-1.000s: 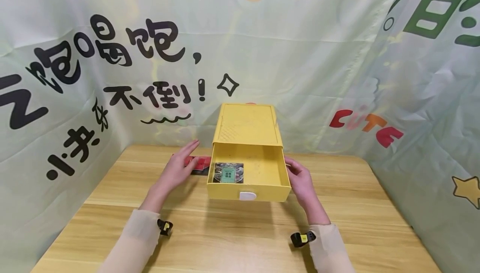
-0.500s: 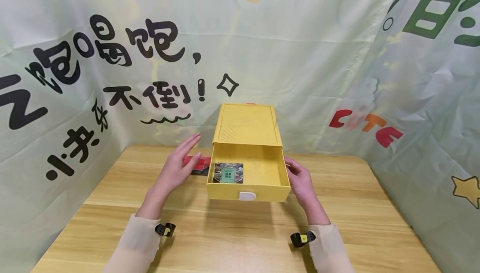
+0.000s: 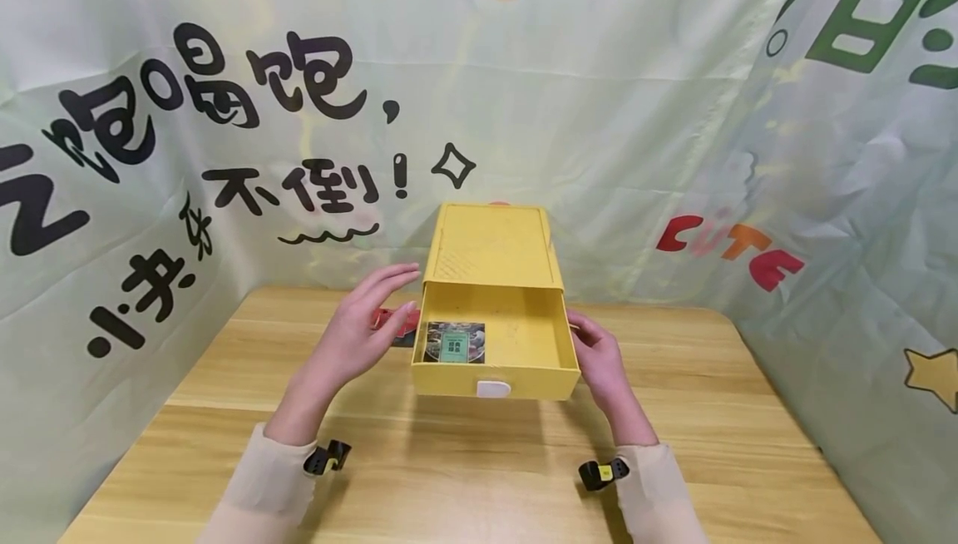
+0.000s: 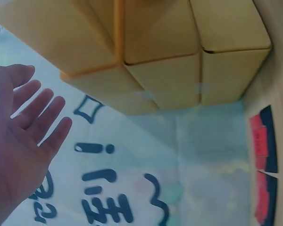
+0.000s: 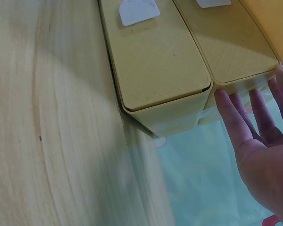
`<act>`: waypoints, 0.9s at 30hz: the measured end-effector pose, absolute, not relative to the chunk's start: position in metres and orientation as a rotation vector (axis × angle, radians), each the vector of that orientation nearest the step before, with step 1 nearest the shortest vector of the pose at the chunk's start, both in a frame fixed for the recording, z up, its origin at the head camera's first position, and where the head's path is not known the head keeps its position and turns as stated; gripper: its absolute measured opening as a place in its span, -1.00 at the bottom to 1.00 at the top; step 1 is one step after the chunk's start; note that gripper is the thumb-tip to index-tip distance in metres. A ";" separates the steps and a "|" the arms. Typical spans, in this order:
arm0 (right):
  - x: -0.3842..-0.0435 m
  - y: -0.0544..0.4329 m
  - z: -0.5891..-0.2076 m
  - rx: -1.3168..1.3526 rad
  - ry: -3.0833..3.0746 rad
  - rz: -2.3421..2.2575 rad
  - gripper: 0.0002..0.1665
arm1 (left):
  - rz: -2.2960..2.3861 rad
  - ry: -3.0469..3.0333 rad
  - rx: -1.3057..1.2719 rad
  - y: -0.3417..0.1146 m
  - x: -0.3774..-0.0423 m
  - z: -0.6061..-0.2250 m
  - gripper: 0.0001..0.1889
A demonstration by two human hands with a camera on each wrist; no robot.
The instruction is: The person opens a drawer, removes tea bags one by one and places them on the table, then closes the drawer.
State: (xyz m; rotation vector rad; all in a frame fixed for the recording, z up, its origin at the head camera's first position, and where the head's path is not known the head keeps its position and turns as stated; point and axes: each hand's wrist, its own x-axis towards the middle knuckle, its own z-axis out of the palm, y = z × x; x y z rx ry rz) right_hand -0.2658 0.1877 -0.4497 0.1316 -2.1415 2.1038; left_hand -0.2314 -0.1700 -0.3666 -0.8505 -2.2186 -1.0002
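Observation:
A yellow drawer unit (image 3: pixel 494 243) stands at the back of the table with its top drawer (image 3: pixel 449 382) pulled out. In that drawer's front left corner lies a small dark card (image 3: pixel 454 343) with a green label. My left hand (image 3: pixel 352 336) is beside the unit's left side, fingers extended and holding nothing; the left wrist view shows it apart from the unit. My right hand (image 3: pixel 599 359) has its straight fingertips against the unit's right side, as the right wrist view shows. Two lower drawers (image 5: pixel 160 66) are closed.
Red and dark cards (image 4: pixel 260 146) lie on the wooden table (image 3: pixel 479 477) left of the unit, partly hidden by my left hand in the head view. A printed cloth (image 3: pixel 614 111) hangs behind the table and along its sides.
My left hand has moved right and slightly upward, closer to the unit's left side, covering more of the red cards. The right hand, drawer and green-labelled card stay as they were.

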 end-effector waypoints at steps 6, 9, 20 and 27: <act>-0.266 0.188 -0.448 0.150 -2.119 2.113 -0.56 | -0.926 -2.265 -0.947 -0.159 -0.224 -0.349 -0.57; -0.266 0.188 -0.449 0.165 -2.109 2.121 -0.56 | -0.854 -2.302 -0.995 -0.155 -0.222 -0.341 -0.57; -0.266 0.187 -0.450 0.179 -2.094 2.124 -0.58 | -0.538 -2.470 -1.146 -0.141 -0.222 -0.313 -0.62; -0.266 0.188 -0.450 0.157 -2.114 2.107 -0.57 | -0.431 -2.604 -1.246 -0.128 -0.218 -0.301 -0.67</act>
